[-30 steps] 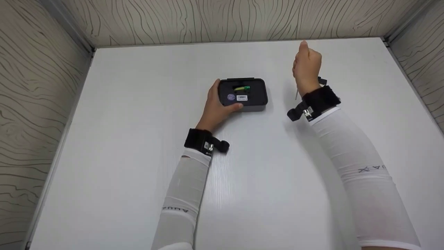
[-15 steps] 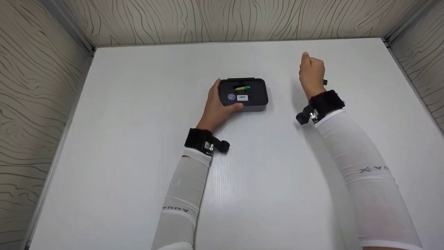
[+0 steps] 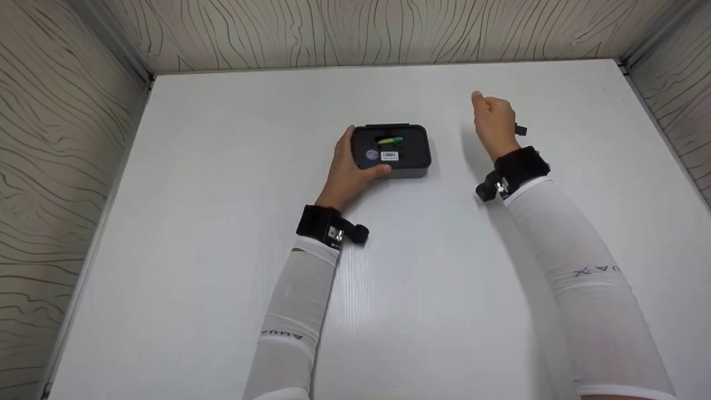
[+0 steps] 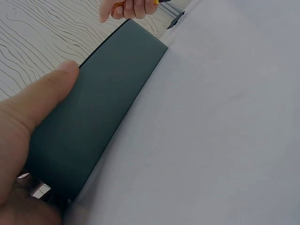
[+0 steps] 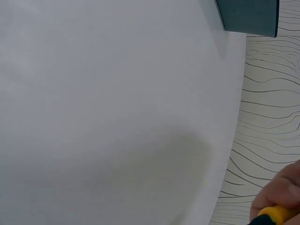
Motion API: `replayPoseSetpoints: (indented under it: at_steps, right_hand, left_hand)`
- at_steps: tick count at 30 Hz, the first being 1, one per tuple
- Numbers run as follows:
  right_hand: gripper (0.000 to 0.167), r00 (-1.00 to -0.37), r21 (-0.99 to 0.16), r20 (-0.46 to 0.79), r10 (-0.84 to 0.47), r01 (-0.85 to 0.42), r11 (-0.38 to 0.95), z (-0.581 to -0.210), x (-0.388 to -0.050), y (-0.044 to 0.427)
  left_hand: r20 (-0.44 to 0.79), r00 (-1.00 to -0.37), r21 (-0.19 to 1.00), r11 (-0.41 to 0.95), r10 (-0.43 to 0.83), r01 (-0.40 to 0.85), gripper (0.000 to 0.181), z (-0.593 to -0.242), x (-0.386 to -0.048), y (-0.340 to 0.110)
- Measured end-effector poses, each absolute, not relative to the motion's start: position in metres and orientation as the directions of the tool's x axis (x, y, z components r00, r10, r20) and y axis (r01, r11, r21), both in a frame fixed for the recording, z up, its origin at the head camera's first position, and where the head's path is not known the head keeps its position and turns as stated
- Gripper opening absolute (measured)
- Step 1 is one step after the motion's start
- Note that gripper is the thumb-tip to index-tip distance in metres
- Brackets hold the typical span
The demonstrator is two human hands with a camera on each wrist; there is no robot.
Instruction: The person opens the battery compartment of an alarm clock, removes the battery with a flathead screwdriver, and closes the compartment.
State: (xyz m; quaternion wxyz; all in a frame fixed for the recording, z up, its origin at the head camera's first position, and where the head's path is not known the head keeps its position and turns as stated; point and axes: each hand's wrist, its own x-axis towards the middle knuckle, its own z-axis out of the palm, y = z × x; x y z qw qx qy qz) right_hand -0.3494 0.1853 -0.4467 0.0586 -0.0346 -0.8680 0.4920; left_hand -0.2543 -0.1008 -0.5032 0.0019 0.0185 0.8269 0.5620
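Note:
A black box-shaped device with a grey side lies on the white table, labels facing up. In its open recess sits a green-and-yellow cylinder that looks like a battery. My left hand grips the device at its left end, thumb on the front edge and fingers at the far side; in the left wrist view its plain side shows. To the right, raised above the table and apart from the device, my right hand holds a screwdriver with a yellow-and-orange handle. Its shaft is hidden in the head view.
The white table ends at a wood-patterned back wall. Similar panels stand along the left side and the right side. Both wrists carry black camera bands.
My right hand has come down toward me and turned, and the screwdriver's thin shaft, visible a second ago, has gone from sight. My left hand and the device stay in place.

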Motion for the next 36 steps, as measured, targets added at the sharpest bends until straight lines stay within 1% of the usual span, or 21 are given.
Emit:
replayPoseSetpoints:
  at_steps: [6, 9, 11, 16, 20, 25, 31, 36]
  right_hand:
    - [0.033, -0.992, -0.802, 0.046, 0.118, 0.034, 0.596, -0.448, -0.349, 0.187]
    - [0.021, -0.994, -0.801, 0.028, 0.107, 0.042, 0.597, -0.448, -0.347, 0.187]
    - [0.018, -0.995, -0.812, 0.010, 0.102, 0.051, 0.582, -0.447, -0.347, 0.187]
    - [0.028, -0.996, -0.837, -0.045, 0.074, 0.078, 0.542, -0.447, -0.346, 0.186]
    - [0.035, -0.998, -0.816, -0.053, 0.031, 0.061, 0.575, -0.450, -0.346, 0.184]
    - [0.041, -0.998, -0.788, -0.059, 0.010, 0.052, 0.613, -0.453, -0.348, 0.183]
    - [0.039, -0.999, -0.764, -0.032, 0.002, 0.025, 0.644, -0.455, -0.349, 0.180]
    - [0.036, -0.999, -0.740, -0.049, -0.003, 0.034, 0.671, -0.457, -0.348, 0.179]
  left_hand:
    - [0.020, -0.999, 0.928, 0.372, 0.034, 0.032, 0.117, -0.504, -0.254, -0.101]
    - [0.021, -0.999, 0.927, 0.373, 0.034, 0.032, 0.117, -0.504, -0.253, -0.102]
    - [0.021, -0.999, 0.927, 0.374, 0.033, 0.032, 0.117, -0.505, -0.253, -0.102]
    - [0.025, -0.999, 0.924, 0.380, 0.031, 0.035, 0.117, -0.505, -0.254, -0.103]
    - [0.019, -0.999, 0.924, 0.381, 0.027, 0.028, 0.117, -0.505, -0.254, -0.104]
    - [0.016, -0.999, 0.931, 0.364, 0.029, 0.026, 0.118, -0.505, -0.253, -0.103]
    - [0.022, -0.999, 0.932, 0.361, 0.038, 0.035, 0.120, -0.505, -0.253, -0.103]
    - [0.027, -0.999, 0.932, 0.359, 0.040, 0.039, 0.119, -0.504, -0.253, -0.103]
